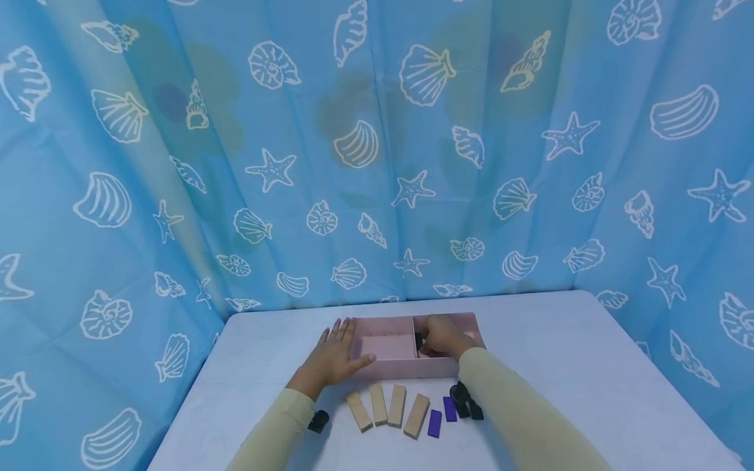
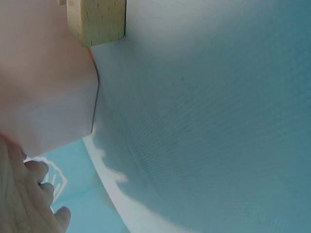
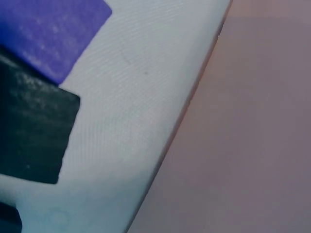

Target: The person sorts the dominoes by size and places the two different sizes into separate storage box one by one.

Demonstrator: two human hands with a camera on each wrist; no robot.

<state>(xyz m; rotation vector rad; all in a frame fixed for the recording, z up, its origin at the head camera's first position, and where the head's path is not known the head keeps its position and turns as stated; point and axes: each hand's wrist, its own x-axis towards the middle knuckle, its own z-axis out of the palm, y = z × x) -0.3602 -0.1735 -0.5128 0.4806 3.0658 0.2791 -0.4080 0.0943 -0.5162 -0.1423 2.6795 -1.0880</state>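
A pink two-compartment box [image 1: 385, 369] stands on the table. My left hand [image 1: 332, 356] rests against its left side with fingers spread, the thumb reaching over the front wall. In the left wrist view, fingers of this hand [image 2: 36, 184] show beside the box [image 2: 53, 116]. My right hand [image 1: 444, 335] reaches into the right compartment and pinches a small black block [image 1: 419, 341] beside the divider. That block is mostly hidden by the fingers. The right wrist view shows the pink wall [image 3: 243, 126] but no hand.
In front of the box lie several wooden blocks [image 1: 397, 405], two purple blocks [image 1: 434, 423] and a cluster of black pieces [image 1: 462, 398]. Another black piece [image 1: 319, 421] sits by the left forearm. A blue shell-patterned curtain [image 1: 377, 196] hangs behind the white table [image 1: 542, 353].
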